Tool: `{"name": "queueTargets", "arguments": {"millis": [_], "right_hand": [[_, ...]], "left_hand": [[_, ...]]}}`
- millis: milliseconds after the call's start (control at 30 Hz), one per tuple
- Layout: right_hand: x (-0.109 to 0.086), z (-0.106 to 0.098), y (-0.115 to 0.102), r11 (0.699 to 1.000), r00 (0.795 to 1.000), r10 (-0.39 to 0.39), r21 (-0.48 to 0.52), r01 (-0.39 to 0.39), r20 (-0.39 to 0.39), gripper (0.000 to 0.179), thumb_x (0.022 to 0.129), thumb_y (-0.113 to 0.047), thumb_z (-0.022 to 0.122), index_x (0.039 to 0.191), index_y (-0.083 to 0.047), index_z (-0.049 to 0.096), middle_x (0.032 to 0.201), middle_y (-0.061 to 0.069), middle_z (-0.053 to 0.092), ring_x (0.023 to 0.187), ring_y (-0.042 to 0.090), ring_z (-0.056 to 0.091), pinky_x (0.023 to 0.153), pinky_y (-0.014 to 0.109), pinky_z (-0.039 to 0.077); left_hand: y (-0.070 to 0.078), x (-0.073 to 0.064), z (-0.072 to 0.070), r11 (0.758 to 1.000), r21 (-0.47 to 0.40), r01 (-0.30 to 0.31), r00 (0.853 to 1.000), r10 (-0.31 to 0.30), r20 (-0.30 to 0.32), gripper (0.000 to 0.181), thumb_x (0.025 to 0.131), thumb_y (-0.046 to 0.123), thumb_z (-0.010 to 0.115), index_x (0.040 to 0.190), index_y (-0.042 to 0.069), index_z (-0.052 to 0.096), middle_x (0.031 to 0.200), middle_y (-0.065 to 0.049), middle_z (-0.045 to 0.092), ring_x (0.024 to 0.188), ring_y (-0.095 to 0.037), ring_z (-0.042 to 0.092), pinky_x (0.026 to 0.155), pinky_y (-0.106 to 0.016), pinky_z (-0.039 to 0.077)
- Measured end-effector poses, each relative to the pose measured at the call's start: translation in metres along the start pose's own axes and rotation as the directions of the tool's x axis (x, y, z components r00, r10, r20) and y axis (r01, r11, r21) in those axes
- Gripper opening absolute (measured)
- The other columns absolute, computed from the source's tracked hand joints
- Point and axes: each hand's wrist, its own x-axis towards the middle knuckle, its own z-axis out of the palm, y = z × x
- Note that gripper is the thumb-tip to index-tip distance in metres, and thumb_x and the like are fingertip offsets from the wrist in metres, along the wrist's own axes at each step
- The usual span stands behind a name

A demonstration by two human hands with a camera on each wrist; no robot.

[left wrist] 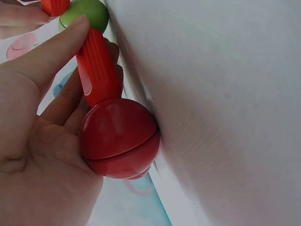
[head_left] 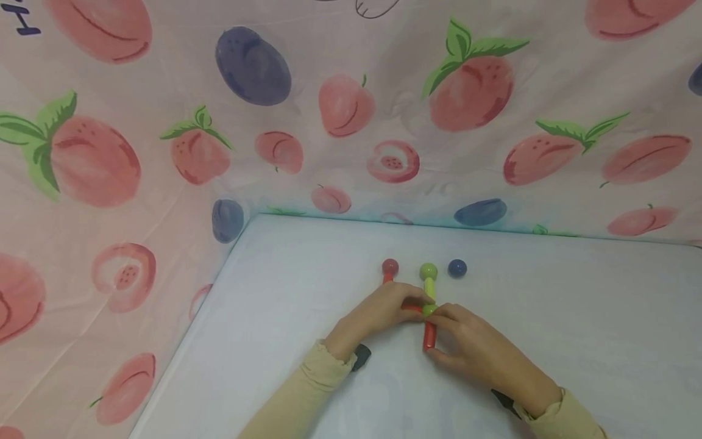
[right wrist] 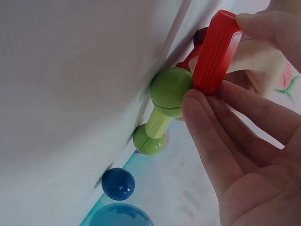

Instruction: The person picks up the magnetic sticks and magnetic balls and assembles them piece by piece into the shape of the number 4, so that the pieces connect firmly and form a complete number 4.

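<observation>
Balls and short rods are joined into a toy frame on the white surface. In the left wrist view my left hand (head_left: 381, 310) curls its fingers round a red rod (left wrist: 98, 66) between a red ball (left wrist: 121, 136) and the near green ball (right wrist: 171, 88), the thumb tip at that green ball. My right hand (head_left: 477, 347) pinches another red rod (right wrist: 217, 52) by its ends, one end against the same green ball. A yellow-green rod (head_left: 429, 291) links it to the far green ball (head_left: 428, 271). The far red ball (head_left: 390, 266) joins a red rod, partly hidden by the left hand.
A loose dark blue ball (head_left: 457, 268) sits right of the far green ball. Fruit-printed cloth (head_left: 342, 103) rises behind and at the left of the white tabletop (head_left: 576, 317). Both wrists carry dark straps.
</observation>
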Motion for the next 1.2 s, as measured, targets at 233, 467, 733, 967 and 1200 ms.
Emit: {"name": "queueTargets", "arguments": {"millis": [233,467,733,967,1200], "right_hand": [[-0.0010,0.0021,0.0005,0.999,0.998,-0.046,0.022,0.047,-0.039,0.035,0.074,-0.015,0.085,0.105,-0.006,0.073,0.105,-0.001,0.064,0.093,0.009,0.062,0.079,0.030,0.058],[-0.0018,0.0035,0.0018,0.997,0.997,-0.062,0.034,0.064,-0.055,0.038,0.074,-0.014,0.085,0.109,-0.005,0.072,0.108,0.000,0.063,0.095,0.008,0.062,0.079,0.028,0.058],[-0.0007,0.0033,0.0021,0.997,0.998,-0.051,0.062,0.052,-0.031,0.036,0.076,-0.014,0.083,0.109,-0.004,0.072,0.108,0.000,0.062,0.093,0.008,0.062,0.076,0.027,0.057],[-0.0002,0.0023,0.0025,0.997,0.999,-0.032,0.072,0.032,0.004,0.037,0.078,-0.015,0.082,0.112,-0.004,0.071,0.109,-0.001,0.061,0.093,0.008,0.061,0.076,0.027,0.057],[-0.0013,0.0033,0.0047,0.997,0.999,-0.038,0.065,0.038,0.003,0.037,0.078,-0.013,0.081,0.113,-0.004,0.071,0.109,-0.001,0.061,0.091,0.007,0.060,0.074,0.025,0.056]], "left_hand": [[-0.0002,0.0000,0.0001,1.000,0.006,-0.011,1.000,0.011,-0.006,0.034,0.088,0.020,0.076,0.122,0.018,0.071,0.114,0.010,0.072,0.099,0.005,0.061,0.094,-0.010,0.045],[-0.0006,-0.0001,0.0001,1.000,0.003,-0.013,1.000,0.013,-0.006,0.034,0.088,0.020,0.076,0.122,0.018,0.071,0.113,0.010,0.072,0.099,0.004,0.061,0.093,-0.010,0.046],[-0.0014,0.0005,0.0005,1.000,0.001,-0.010,1.000,0.010,-0.006,0.034,0.089,0.021,0.075,0.123,0.020,0.071,0.113,0.012,0.072,0.099,0.005,0.060,0.094,-0.010,0.045],[-0.0003,0.0003,-0.0013,1.000,0.001,-0.004,1.000,0.004,-0.001,0.035,0.089,0.021,0.074,0.124,0.020,0.070,0.115,0.011,0.071,0.102,0.004,0.061,0.095,-0.011,0.045],[-0.0001,0.0005,-0.0010,1.000,-0.004,0.011,1.000,-0.011,0.006,0.035,0.089,0.021,0.075,0.124,0.019,0.070,0.116,0.011,0.072,0.102,0.003,0.061,0.095,-0.011,0.046]]}}
